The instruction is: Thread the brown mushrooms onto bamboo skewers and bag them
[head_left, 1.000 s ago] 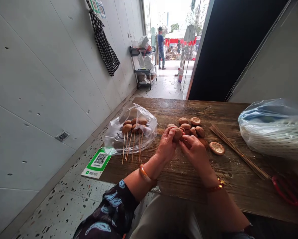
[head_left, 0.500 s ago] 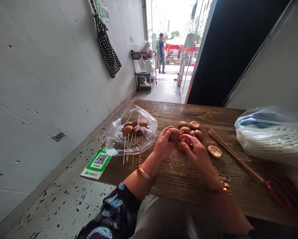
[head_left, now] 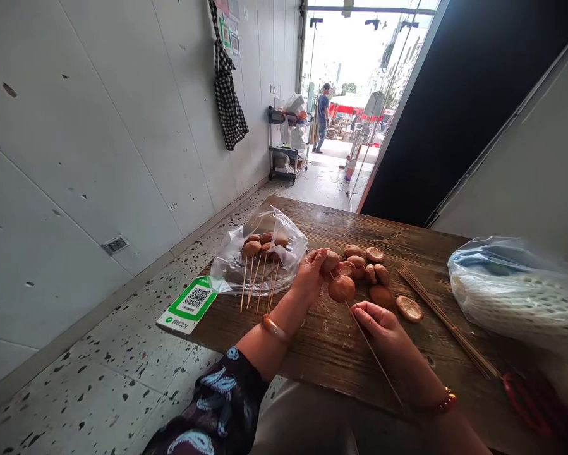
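Between the thumb and fingers of my left hand (head_left: 311,273) is a brown mushroom cap (head_left: 330,261). Just below it, a second mushroom cap (head_left: 342,289) sits threaded on a thin bamboo skewer (head_left: 378,360). My right hand (head_left: 377,325) pinches that skewer beneath the cap, and its lower end slants down toward the table's near edge. Loose mushrooms (head_left: 382,296) lie beyond and beside my right hand, one of them (head_left: 409,309) turned with its pale underside up. To the left, several skewered mushrooms (head_left: 252,248) rest on a clear plastic bag (head_left: 227,265), sticks toward me.
A bundle of bamboo skewers (head_left: 447,322) lies on the wooden table (head_left: 321,347), right of the mushrooms. Farther right are a stuffed plastic bag (head_left: 515,284) and a red-handled tool (head_left: 525,404), blurred. A QR-code card (head_left: 189,304) lies at the left edge. One person (head_left: 322,117) stands outside the doorway.
My right hand has drawn back toward me from the mushroom pile, and the skewer with a cap on it now shows clearly. The left hand still holds its cap. The view has tilted upward.
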{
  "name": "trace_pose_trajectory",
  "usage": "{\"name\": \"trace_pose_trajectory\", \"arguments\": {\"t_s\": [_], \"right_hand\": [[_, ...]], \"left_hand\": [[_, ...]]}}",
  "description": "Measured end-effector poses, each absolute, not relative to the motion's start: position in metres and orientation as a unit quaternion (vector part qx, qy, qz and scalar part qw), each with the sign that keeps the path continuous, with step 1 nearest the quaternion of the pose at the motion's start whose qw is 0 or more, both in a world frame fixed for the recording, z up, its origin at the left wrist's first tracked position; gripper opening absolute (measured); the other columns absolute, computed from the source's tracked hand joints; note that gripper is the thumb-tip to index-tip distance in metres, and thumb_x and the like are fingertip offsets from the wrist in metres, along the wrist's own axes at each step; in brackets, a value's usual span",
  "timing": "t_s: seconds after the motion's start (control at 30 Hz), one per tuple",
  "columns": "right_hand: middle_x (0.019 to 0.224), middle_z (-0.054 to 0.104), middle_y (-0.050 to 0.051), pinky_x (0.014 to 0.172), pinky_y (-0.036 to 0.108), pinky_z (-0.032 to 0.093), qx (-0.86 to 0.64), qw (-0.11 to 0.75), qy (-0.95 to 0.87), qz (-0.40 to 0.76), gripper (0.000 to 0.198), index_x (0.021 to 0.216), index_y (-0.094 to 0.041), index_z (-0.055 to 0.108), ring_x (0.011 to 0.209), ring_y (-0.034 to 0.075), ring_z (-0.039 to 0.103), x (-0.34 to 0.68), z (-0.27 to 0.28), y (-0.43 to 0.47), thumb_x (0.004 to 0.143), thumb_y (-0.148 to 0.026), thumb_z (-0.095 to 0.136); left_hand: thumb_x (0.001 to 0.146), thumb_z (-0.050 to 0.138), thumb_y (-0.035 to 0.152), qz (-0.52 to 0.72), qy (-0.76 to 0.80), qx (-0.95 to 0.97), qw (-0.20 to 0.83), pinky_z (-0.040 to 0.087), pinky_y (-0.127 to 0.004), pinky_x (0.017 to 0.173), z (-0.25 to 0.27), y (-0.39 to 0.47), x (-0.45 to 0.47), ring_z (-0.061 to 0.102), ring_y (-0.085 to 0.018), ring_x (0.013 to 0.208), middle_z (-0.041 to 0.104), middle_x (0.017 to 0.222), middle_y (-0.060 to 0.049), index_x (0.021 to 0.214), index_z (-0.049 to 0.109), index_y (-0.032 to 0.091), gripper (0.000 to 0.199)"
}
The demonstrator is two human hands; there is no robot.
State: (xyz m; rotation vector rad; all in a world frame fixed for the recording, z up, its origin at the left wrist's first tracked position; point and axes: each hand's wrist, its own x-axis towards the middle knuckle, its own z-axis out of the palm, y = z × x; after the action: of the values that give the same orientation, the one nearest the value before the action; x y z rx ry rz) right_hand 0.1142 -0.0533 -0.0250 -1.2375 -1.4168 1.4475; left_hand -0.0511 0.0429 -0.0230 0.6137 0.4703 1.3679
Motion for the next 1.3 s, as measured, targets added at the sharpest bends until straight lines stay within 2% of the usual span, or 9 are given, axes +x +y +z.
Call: {"name": "trace_pose_trajectory", "arguments": {"t_s": [0.13,0.33,0.43,0.57,0.63,0.73,0.87,1.13,1.3], "right_hand": [[0.067,0.06,-0.003,0.045,0.021,0.031,-0.456,0.365,-0.523,0.621,0.037,0.094,-0.021,0.058,0.05,0.01,0.047,0.108,-0.029,-0.056,0.077,-0.051,0.071],[0.054,0.054,-0.005,0.039,0.019,0.025,-0.466,0.401,-0.476,0.629,0.04,0.083,-0.017,0.061,0.04,0.006,0.037,0.111,-0.038,-0.052,0.071,-0.053,0.075],[0.049,0.052,-0.005,0.037,0.019,0.022,-0.467,0.408,-0.486,0.616,0.041,0.074,-0.017,0.059,0.037,0.005,0.034,0.11,-0.039,-0.051,0.073,-0.056,0.072],[0.046,0.051,-0.005,0.037,0.02,0.021,-0.48,0.401,-0.498,0.601,0.043,0.069,-0.017,0.058,0.035,0.005,0.034,0.107,-0.036,-0.053,0.072,-0.058,0.072],[0.044,0.05,-0.006,0.037,0.02,0.02,-0.484,0.396,-0.5,0.599,0.043,0.069,-0.018,0.058,0.035,0.005,0.033,0.106,-0.035,-0.054,0.071,-0.058,0.072],[0.043,0.049,-0.006,0.037,0.02,0.019,-0.49,0.396,-0.503,0.591,0.043,0.07,-0.018,0.058,0.034,0.005,0.033,0.104,-0.035,-0.055,0.071,-0.059,0.071],[0.045,0.05,-0.006,0.037,0.02,0.019,-0.499,0.406,-0.506,0.574,0.041,0.071,-0.018,0.058,0.035,0.005,0.034,0.1,-0.038,-0.057,0.074,-0.057,0.069],[0.047,0.046,-0.007,0.038,0.02,0.024,-0.491,0.443,-0.492,0.566,0.034,0.073,-0.018,0.057,0.038,0.005,0.033,0.088,-0.043,-0.062,0.079,-0.05,0.067],[0.048,0.048,-0.006,0.038,0.019,0.025,-0.49,0.451,-0.493,0.56,0.032,0.074,-0.018,0.057,0.039,0.005,0.034,0.088,-0.046,-0.061,0.082,-0.049,0.065]], "left_hand": [[0.067,0.08,0.046,0.633,0.22,0.271,0.691,0.049,-0.03,0.065,-0.021,0.043,-0.052,0.061,-0.014,0.063,0.064,0.075,-0.002,0.088,0.063,0.015,0.04],[0.07,0.078,0.045,0.635,0.222,0.287,0.682,0.046,-0.026,0.06,-0.019,0.042,-0.051,0.058,-0.012,0.06,0.063,0.071,0.0,0.092,0.063,0.017,0.039],[0.071,0.076,0.043,0.619,0.221,0.285,0.698,0.047,-0.026,0.061,-0.018,0.04,-0.053,0.061,-0.012,0.062,0.065,0.074,-0.001,0.095,0.063,0.016,0.038],[0.071,0.077,0.031,0.61,0.19,0.265,0.722,0.052,-0.033,0.079,-0.016,0.038,-0.055,0.067,-0.016,0.079,0.069,0.088,-0.005,0.09,0.062,0.015,0.029],[0.074,0.075,0.03,0.615,0.18,0.266,0.72,0.052,-0.034,0.082,-0.015,0.037,-0.055,0.067,-0.016,0.081,0.07,0.088,-0.005,0.09,0.062,0.016,0.025],[0.077,0.073,0.034,0.615,0.185,0.281,0.713,0.054,-0.033,0.08,-0.014,0.036,-0.053,0.066,-0.014,0.075,0.068,0.083,-0.003,0.085,0.061,0.015,0.024],[0.072,0.077,0.03,0.619,0.204,0.275,0.707,0.054,-0.031,0.078,-0.012,0.035,-0.048,0.065,-0.012,0.07,0.068,0.081,-0.003,0.083,0.06,0.014,0.026],[0.069,0.077,0.026,0.623,0.241,0.265,0.696,0.055,-0.032,0.082,-0.012,0.034,-0.048,0.066,-0.013,0.071,0.069,0.081,-0.003,0.085,0.06,0.014,0.026],[0.067,0.078,0.026,0.617,0.253,0.266,0.696,0.055,-0.032,0.078,-0.013,0.035,-0.048,0.066,-0.013,0.069,0.069,0.08,-0.003,0.085,0.061,0.014,0.027]]}}
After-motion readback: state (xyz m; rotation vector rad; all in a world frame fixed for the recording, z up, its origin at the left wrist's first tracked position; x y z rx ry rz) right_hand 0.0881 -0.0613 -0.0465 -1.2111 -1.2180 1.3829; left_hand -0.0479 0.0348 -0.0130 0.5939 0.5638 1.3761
